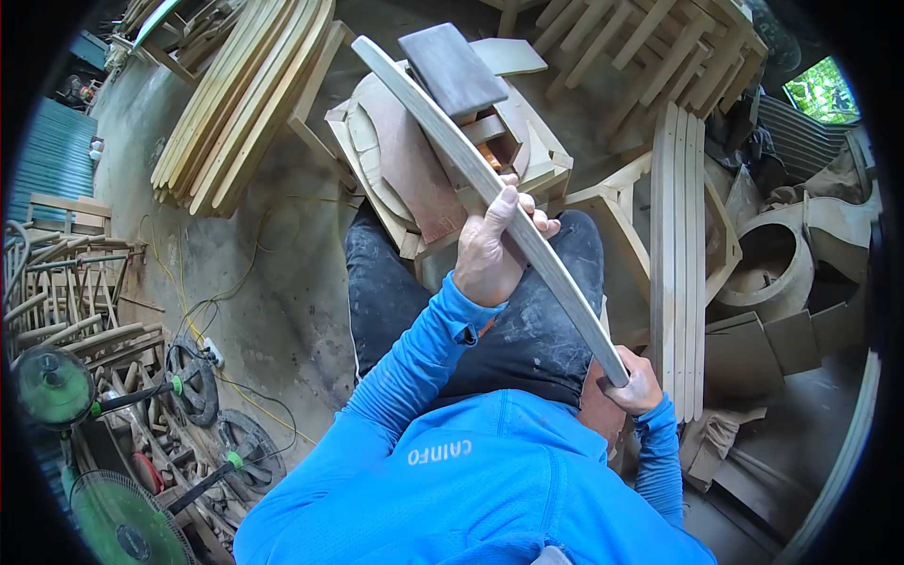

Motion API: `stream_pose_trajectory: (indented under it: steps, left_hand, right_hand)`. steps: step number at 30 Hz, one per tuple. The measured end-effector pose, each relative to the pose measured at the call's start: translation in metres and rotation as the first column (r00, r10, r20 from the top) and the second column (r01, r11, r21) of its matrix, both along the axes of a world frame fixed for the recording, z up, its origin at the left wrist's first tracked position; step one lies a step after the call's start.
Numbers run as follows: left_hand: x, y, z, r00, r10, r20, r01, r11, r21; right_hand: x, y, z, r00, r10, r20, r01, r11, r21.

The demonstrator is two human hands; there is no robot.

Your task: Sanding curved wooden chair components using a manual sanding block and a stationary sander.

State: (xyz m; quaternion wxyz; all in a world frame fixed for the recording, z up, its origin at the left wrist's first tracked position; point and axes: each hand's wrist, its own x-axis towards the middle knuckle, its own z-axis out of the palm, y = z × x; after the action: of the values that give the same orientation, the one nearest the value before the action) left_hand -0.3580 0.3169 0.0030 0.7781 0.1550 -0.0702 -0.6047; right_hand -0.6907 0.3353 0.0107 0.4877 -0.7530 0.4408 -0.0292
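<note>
A long, slightly curved wooden slat [551,268] runs diagonally in front of me, from the upper left down to the lower right. My left hand [494,240] is closed round its middle, thumb on the near side. Its lower end sits in the grip of my right hand [637,379]. Near the slat's upper end is a grey rectangular block [454,68] with a flat face; I cannot tell whether the two touch. Beneath that block, a wooden stand [414,179] with boards on top stands beyond my knees. A small orange part [490,155] shows beside the slat.
Curved slats lie stacked [250,104] at the far left. Long straight rails [678,264] lean on a wooden frame at the right. Green fans [127,518] stand at the lower left, near a yellow cable [235,282] on the floor. Slatted wooden frames [650,47] fill the far right.
</note>
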Motion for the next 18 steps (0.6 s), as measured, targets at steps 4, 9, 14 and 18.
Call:
stream_pose_trajectory:
  steps: [4,9,14,18]
  left_hand:
    - [-0.006,-0.002,-0.003,0.997,-0.01,0.078,0.006,0.998,0.056]
    - [-0.009,-0.004,-0.002,0.994,-0.008,0.112,0.0,0.997,0.075]
    - [-0.021,-0.014,0.005,0.994,-0.059,0.087,0.055,0.997,0.049]
    - [-0.019,-0.006,0.011,0.801,-0.192,0.567,0.142,0.981,0.131]
  right_hand:
    - [-0.008,0.003,-0.007,0.999,-0.034,0.018,0.032,0.995,0.093]
    - [-0.011,0.007,-0.011,0.998,-0.029,0.058,0.021,0.991,0.13]
    - [-0.018,0.016,-0.009,0.99,-0.113,0.085,0.114,0.993,-0.009]
    - [-0.011,0.01,-0.008,0.948,-0.288,0.138,0.309,0.935,-0.174]
